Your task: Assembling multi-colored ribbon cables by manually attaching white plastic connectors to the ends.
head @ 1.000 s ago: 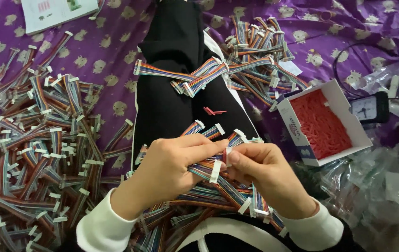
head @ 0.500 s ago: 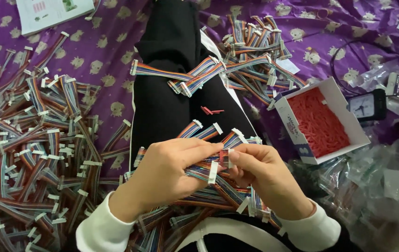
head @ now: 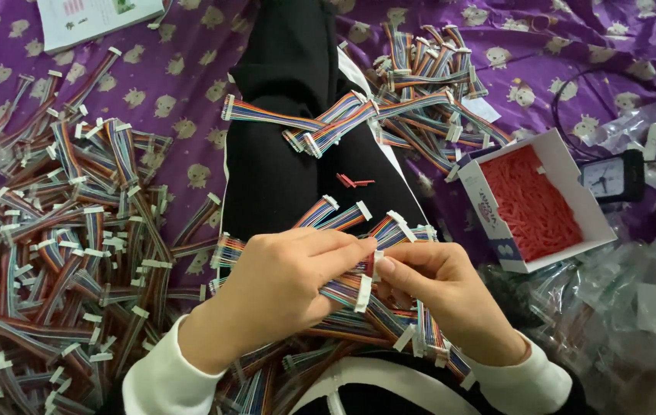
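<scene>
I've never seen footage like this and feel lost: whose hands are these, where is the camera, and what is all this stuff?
The camera sits on a person's head and looks down at their lap. The left hand and right hand pinch a white connector on a bundle of rainbow ribbon cables. More such cables lie in a pile on the purple patterned cloth at their left, and another heap lies ahead. At their right stands a white box of small red parts, with a small clock beyond it.

Left hand (head: 286, 280) and right hand (head: 439, 296) close together over black-trousered lap, fingers (head: 347, 247) curled inward, fingertips pinched and nearly meeting, white cuffs at wrists.
</scene>
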